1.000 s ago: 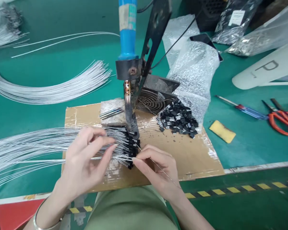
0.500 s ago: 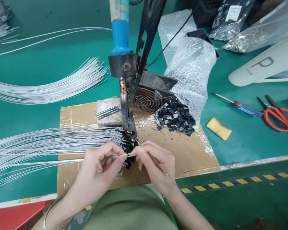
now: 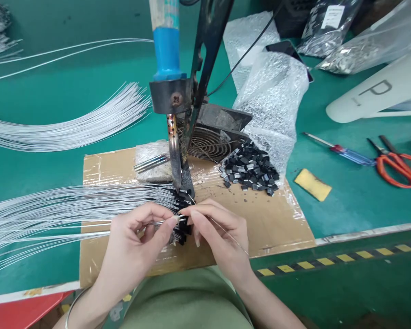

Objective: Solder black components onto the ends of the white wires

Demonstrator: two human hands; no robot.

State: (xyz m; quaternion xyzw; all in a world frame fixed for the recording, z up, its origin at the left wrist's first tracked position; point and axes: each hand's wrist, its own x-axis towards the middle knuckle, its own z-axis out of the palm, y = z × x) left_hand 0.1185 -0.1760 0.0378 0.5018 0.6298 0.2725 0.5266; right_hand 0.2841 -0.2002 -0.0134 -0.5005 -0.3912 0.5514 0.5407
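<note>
My left hand (image 3: pixel 137 242) is closed in a pinch on white wires (image 3: pixel 95 235), whose ends poke out past the thumb tip. Close by on its right, my right hand (image 3: pixel 219 233) has its fingers curled, with a thin silvery solder wire (image 3: pixel 228 234) running through them and out at both sides. Its fingertips are at the wire ends. Behind the hands lies a bundle of white wires (image 3: pixel 123 198) with black connectors (image 3: pixel 181 237) on their ends. A soldering iron (image 3: pixel 173 151) in a clamp points down, its tip just above the connectors.
A pile of black connectors (image 3: pixel 251 169) lies on the cardboard (image 3: pixel 270 224), beside a dusty fan (image 3: pixel 212 141). Another wire bundle (image 3: pixel 71 130) rests at the left. To the right are a yellow sponge (image 3: pixel 313 184), a screwdriver (image 3: pixel 345 151), orange-handled scissors (image 3: pixel 393 169) and a white cup (image 3: pixel 373 91).
My right fingertips have moved slightly off the wire ends, which now show more. The solder wire is more visible through my right hand. The camera view has shifted slightly.
</note>
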